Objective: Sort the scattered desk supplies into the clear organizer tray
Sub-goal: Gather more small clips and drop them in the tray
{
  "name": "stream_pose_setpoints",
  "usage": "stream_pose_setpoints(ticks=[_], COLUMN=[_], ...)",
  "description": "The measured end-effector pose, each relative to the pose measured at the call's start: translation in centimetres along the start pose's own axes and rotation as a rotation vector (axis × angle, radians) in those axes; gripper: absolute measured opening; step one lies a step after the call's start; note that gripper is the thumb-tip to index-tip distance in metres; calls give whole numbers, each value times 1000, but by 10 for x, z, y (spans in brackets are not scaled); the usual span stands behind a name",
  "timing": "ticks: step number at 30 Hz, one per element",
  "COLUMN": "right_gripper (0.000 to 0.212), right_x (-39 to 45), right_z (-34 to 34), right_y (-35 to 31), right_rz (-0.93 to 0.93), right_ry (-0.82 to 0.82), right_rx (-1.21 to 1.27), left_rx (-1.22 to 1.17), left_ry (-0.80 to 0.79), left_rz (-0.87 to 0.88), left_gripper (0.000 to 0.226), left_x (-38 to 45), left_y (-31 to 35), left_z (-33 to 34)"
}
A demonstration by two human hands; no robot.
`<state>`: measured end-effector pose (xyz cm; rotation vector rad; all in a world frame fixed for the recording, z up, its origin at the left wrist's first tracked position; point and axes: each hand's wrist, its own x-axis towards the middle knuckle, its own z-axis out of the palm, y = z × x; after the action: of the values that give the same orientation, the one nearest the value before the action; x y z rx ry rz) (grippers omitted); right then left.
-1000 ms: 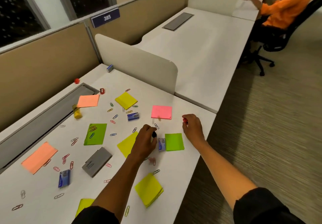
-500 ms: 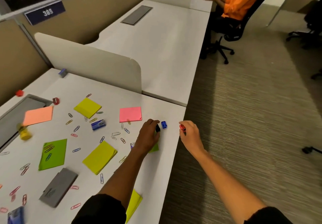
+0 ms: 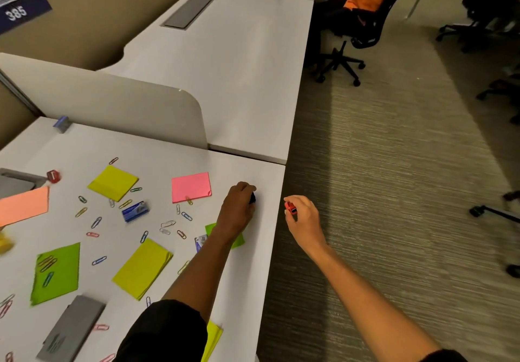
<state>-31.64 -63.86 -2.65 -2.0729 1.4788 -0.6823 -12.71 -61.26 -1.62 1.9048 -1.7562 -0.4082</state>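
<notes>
The big white counter is covered in small coloured paper clips and sticky pads. No clear tray shows here. The left hand curls round a small dark clip. The right hand pinches a small red clip. Best hold both tight and look for the tray.

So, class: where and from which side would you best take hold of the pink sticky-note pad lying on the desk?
The pink sticky-note pad lies flat, so nothing stands up to grasp. Probably pinch its near right corner, which curls up slightly, coming in low from the right, where the left hand already is. That avoids the paper clip overlapping the near edge.
</notes>
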Motion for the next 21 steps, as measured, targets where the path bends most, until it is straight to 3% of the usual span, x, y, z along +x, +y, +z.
stream_pose_setpoints(ticks=[5,21], right_gripper=[33,32], right_x=[0,10], right_z=[-1,20], right_y=[2,-50], right_rz=[-2,-161], right_ry=[1,-49], right_rx=[9,96], left_rx=[-7,-47], left_ry=[31,92], left_rz=[-47,-128], left_gripper=[17,27], left_x=[0,-51], left_y=[2,-12], left_z=[9,-28])
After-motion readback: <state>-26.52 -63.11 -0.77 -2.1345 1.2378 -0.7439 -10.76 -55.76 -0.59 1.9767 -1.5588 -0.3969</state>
